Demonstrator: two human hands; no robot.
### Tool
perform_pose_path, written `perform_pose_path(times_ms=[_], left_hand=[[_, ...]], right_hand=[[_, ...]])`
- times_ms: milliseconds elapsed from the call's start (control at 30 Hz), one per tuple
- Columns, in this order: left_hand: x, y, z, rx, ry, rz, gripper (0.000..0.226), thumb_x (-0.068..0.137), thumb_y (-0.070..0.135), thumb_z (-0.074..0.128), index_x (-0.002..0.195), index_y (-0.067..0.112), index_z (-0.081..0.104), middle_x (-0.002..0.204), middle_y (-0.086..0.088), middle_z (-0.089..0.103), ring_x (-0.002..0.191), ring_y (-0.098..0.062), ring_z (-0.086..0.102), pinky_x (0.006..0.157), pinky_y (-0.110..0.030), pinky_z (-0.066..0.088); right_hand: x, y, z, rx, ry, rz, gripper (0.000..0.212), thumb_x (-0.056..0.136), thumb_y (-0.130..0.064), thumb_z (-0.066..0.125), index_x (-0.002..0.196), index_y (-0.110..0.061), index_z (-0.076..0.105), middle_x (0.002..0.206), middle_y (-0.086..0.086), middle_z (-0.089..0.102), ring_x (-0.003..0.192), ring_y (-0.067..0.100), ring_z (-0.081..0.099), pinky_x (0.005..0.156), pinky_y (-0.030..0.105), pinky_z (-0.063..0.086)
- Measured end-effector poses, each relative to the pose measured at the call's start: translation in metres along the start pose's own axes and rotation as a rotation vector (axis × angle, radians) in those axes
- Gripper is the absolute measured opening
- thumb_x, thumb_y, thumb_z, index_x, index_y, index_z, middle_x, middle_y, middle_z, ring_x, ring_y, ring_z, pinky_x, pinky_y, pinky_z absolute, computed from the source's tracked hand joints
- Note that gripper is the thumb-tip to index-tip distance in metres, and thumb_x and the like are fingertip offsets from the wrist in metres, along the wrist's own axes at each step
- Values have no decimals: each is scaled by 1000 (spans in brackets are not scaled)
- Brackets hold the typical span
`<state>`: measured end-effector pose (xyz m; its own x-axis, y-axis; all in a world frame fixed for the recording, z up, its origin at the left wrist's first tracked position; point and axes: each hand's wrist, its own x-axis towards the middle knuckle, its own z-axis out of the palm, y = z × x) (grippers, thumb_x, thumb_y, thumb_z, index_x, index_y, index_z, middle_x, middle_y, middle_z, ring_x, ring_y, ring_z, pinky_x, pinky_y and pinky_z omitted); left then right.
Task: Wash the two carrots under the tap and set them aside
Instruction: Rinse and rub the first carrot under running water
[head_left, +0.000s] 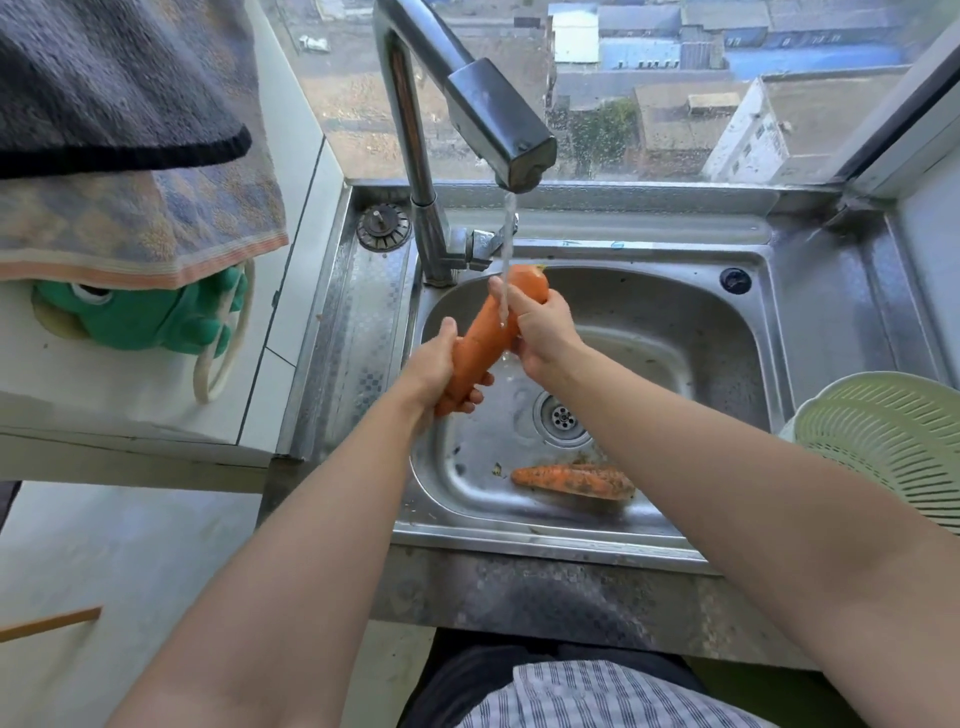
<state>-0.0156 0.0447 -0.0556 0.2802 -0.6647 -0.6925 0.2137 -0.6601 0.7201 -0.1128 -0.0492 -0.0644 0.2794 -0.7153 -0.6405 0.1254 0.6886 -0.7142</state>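
You stand at a steel sink (769, 332) set below a window, looking down at your two bare arms. Both of your hands hold one large clean carrot (485, 338) over the basin, tilted so its thick end points up and away from you. Your left hand (441, 371) is wrapped around the carrot's lower, narrower end, fingers curled under it. Your right hand (543, 332) is closed around the upper part, thumb lying along the top. A thin stream of water (508, 244) falls from the tap (488, 114) onto the carrot, right beside your right thumb.

The second carrot (574, 480) lies flat on the sink floor near the front wall, just below the drain (561, 418). It is speckled with dark dirt, and your right forearm hides its thick end.

On the sink's right edge a pale green colander (883, 441) rests. To the left, a towel (135, 218) hangs over a green frog-shaped toy (150, 322). A loose sink plug (383, 227) sits on the steel rim at the back left corner.
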Motion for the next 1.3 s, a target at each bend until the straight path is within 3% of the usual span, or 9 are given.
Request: perform_pose_path(times_ms=[133, 333, 467, 633, 833, 967, 1067, 1167, 1300], left_hand=[[-1, -6, -16, -104, -31, 173, 27, 103, 28, 41, 118, 10, 55, 84, -14, 69, 43, -11, 50, 42, -19, 39], [-6, 3, 24, -15, -125, 283, 28, 97, 8, 33, 118, 3, 50, 83, -18, 64, 50, -14, 45, 47, -21, 35], [12, 8, 53, 79, 70, 357, 24, 101, 14, 33, 105, 2, 53, 65, -12, 56, 44, -14, 41, 40, -20, 32], [26, 15, 65, 267, 334, 334, 32, 100, 22, 32, 82, 10, 55, 70, -11, 60, 43, -12, 53, 55, -28, 43], [16, 4, 35, 149, 191, 290, 30, 105, 32, 35, 95, 10, 51, 68, -8, 53, 48, -12, 47, 41, -19, 36], [11, -13, 5, 189, 27, 105, 31, 98, 8, 32, 113, 4, 58, 85, -15, 64, 62, -18, 64, 55, -26, 53], [1, -18, -2, 192, -32, -75, 43, 105, 34, 27, 104, 8, 62, 88, -13, 66, 76, -23, 64, 70, -35, 54], [-3, -20, -2, 120, -35, -124, 60, 103, 51, 19, 121, 10, 58, 111, -16, 67, 103, -29, 63, 84, -41, 52], [-4, -15, -1, 51, 80, -51, 52, 104, 49, 21, 112, 15, 60, 103, -9, 66, 96, -22, 61, 81, -38, 50]], right_hand=[[5, -5, -11, 63, 238, 64, 87, 75, -32, 83, 139, -6, 30, 129, 15, 48, 111, 31, 58, 83, 44, 58], [0, -11, -50, 70, 465, 106, 94, 80, -38, 79, 145, -4, 20, 143, 17, 39, 122, 35, 53, 83, 46, 58], [-2, -17, -70, 134, 527, 98, 89, 80, -36, 79, 144, -8, 23, 142, 15, 38, 113, 32, 54, 79, 48, 59], [0, -10, -73, 133, 562, 77, 90, 75, -43, 81, 137, -10, 26, 123, 13, 46, 110, 33, 58, 85, 49, 58], [0, -2, -53, 114, 502, 78, 75, 76, -43, 81, 120, -15, 27, 124, 13, 44, 111, 36, 58, 88, 51, 57], [-3, 3, -36, -201, 363, -10, 88, 80, -45, 76, 142, -16, 22, 140, 14, 44, 120, 33, 53, 100, 50, 49], [-13, 10, -18, -493, 158, -191, 76, 81, -45, 75, 140, -23, 31, 131, 6, 52, 114, 26, 55, 97, 44, 49], [-21, 16, 0, -626, -20, -267, 70, 78, -57, 71, 133, -27, 40, 123, 3, 59, 108, 25, 60, 94, 45, 52], [-20, 16, 2, -648, -128, -237, 57, 90, -61, 52, 127, -20, 38, 117, 8, 60, 104, 25, 62, 96, 47, 51]])
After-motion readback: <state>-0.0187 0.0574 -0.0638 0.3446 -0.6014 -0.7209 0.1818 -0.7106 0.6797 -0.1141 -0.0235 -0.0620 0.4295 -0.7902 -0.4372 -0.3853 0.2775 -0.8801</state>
